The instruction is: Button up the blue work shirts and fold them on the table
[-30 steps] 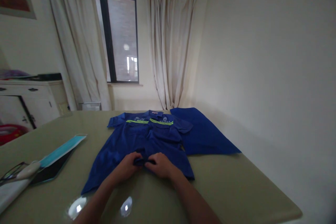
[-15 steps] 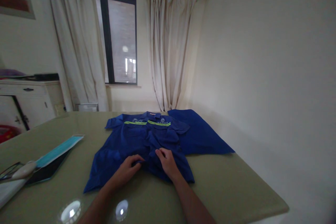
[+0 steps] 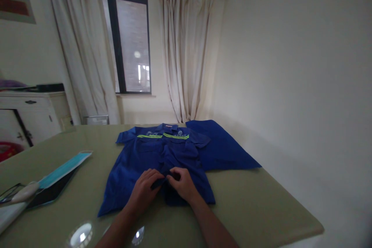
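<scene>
A blue short-sleeved work shirt (image 3: pixel 148 155) lies front side up on the table, collar away from me, with yellow-green stripes across its chest. My left hand (image 3: pixel 147 186) pinches the front edge of the shirt near its lower middle. Close beside it, my right hand (image 3: pixel 182 183) has thumb and fingers closed on the other front edge. The fingertips of both hands nearly meet, and the cloth between them is lifted a little. Whether a button is between the fingers I cannot make out.
Another blue cloth (image 3: pixel 223 147) lies partly under the shirt's right sleeve, reaching the table's right side. On the left of the greenish table (image 3: pixel 250 209) are a light-blue face mask (image 3: pixel 65 169), a dark flat object (image 3: pixel 52 192) and eyeglasses (image 3: pixel 11 193). A wall stands at the right.
My left hand has moved right, drawing the shirt's left front edge inward. My right hand has shifted slightly left and down, so the two hands are now close together.
</scene>
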